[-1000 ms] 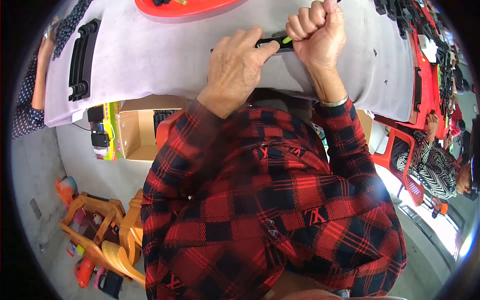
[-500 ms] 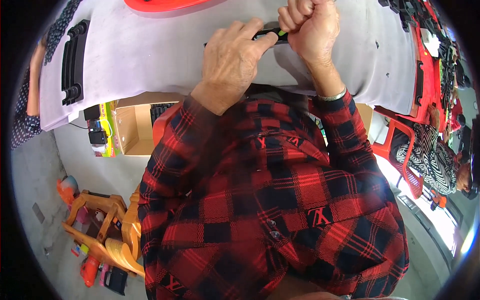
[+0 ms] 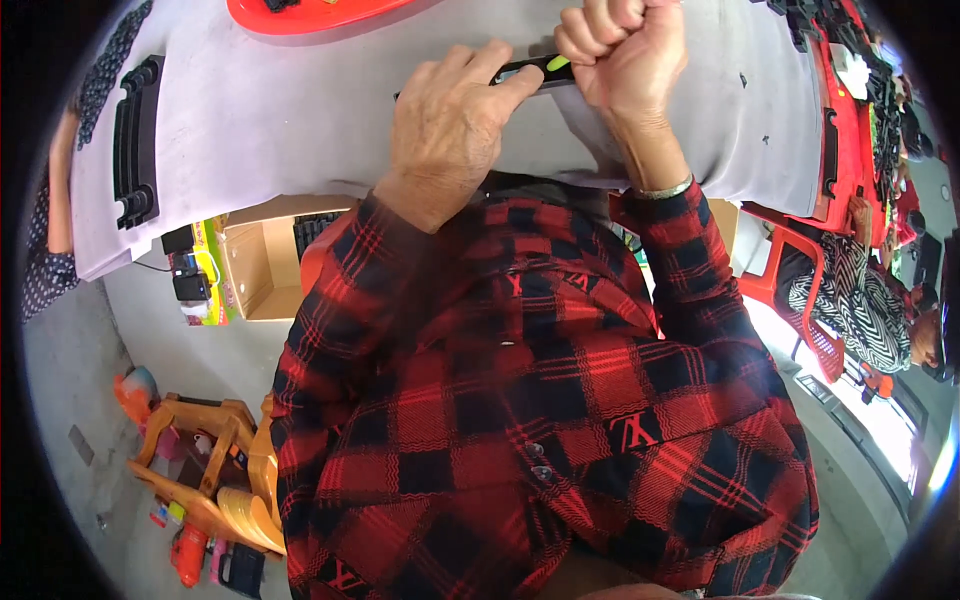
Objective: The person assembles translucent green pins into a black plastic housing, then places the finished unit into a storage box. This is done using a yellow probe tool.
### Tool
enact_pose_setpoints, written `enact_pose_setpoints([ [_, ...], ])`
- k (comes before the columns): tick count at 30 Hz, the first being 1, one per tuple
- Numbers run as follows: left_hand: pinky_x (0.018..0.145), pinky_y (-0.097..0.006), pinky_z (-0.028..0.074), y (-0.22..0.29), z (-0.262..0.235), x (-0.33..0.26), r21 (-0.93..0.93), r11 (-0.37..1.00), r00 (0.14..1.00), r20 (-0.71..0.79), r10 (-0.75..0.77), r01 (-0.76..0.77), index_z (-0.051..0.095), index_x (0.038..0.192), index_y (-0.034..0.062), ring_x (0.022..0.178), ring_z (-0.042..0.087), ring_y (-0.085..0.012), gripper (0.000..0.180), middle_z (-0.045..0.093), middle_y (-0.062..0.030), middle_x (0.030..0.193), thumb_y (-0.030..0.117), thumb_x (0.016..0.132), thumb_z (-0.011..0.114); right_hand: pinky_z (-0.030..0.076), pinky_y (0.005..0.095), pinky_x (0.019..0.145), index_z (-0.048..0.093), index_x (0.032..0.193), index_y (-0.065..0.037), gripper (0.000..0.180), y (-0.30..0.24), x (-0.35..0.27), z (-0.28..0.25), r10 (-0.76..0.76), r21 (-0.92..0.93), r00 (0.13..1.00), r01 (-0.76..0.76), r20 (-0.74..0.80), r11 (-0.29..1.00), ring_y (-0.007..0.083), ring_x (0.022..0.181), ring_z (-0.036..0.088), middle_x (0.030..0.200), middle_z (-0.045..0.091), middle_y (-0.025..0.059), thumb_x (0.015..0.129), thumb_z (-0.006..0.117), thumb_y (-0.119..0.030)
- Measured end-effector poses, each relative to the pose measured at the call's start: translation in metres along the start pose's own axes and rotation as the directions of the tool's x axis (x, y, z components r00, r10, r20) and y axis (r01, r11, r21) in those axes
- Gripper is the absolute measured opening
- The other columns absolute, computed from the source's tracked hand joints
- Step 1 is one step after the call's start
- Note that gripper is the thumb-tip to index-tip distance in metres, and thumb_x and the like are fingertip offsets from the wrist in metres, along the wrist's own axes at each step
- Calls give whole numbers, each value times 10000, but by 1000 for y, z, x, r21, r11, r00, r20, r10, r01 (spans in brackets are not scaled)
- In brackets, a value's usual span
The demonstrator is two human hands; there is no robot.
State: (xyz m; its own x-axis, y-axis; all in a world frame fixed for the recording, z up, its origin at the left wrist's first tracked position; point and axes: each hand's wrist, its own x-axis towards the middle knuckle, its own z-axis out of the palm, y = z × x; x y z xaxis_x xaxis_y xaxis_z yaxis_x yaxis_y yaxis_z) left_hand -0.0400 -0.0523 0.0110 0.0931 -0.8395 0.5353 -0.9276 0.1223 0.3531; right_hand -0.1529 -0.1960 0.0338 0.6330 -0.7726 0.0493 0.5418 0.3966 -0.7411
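Left hand (image 3: 445, 125) covers a good chunk of the black part (image 3: 558, 75), so can't tell its full shape. Right fist (image 3: 630, 65) hides 1 end of the yellow-green thing (image 3: 558, 63). Top edge chops that fist and the red tray (image 3: 345, 18). Black clutter (image 3: 885, 130) far right's too tiny to ID.

Count stands at two central bare hands (image 3: 445, 130) (image 3: 632, 75), one slim black piece (image 3: 556, 75) between them, one red plastic tray (image 3: 310, 30) far, one open brown cardboard box (image 3: 246, 260) near left.
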Motion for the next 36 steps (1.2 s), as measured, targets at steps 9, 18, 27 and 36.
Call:
enact_pose_setpoints([
  [9,736,-356,480,-1,-2,1,-3,1000,1000,-11,20,-20,764,1028,146,898,624,-197,262,640,-8,1010,108,798,644,196,302,463,290,641,-159,499,1,4,-15,-178,212,933,115,311,971,127,485,202,561,237,-27,1079,374,-382],
  [18,790,-392,492,2,-9,4,-29,999,995,89,-39,42,750,1154,160,945,615,-254,421,629,-39,1035,-8,773,687,184,315,463,307,631,-160,488,3,-3,-10,-96,206,993,81,66,975,131,480,190,551,237,-27,1052,417,-382],
  [27,794,-392,493,2,-7,4,-9,1000,992,119,-28,29,746,1175,177,950,606,-250,448,632,-25,1067,-6,771,685,210,315,482,352,642,-133,497,6,-5,-3,-116,-103,988,127,105,986,128,489,206,552,265,-12,1068,431,-377],
  [36,709,-346,458,0,-2,4,49,998,999,21,41,-42,760,1061,181,857,579,-188,298,621,11,994,107,800,636,228,313,478,365,646,-115,471,16,8,-9,-148,113,967,127,209,985,125,485,225,554,286,-9,1053,455,-336],
])
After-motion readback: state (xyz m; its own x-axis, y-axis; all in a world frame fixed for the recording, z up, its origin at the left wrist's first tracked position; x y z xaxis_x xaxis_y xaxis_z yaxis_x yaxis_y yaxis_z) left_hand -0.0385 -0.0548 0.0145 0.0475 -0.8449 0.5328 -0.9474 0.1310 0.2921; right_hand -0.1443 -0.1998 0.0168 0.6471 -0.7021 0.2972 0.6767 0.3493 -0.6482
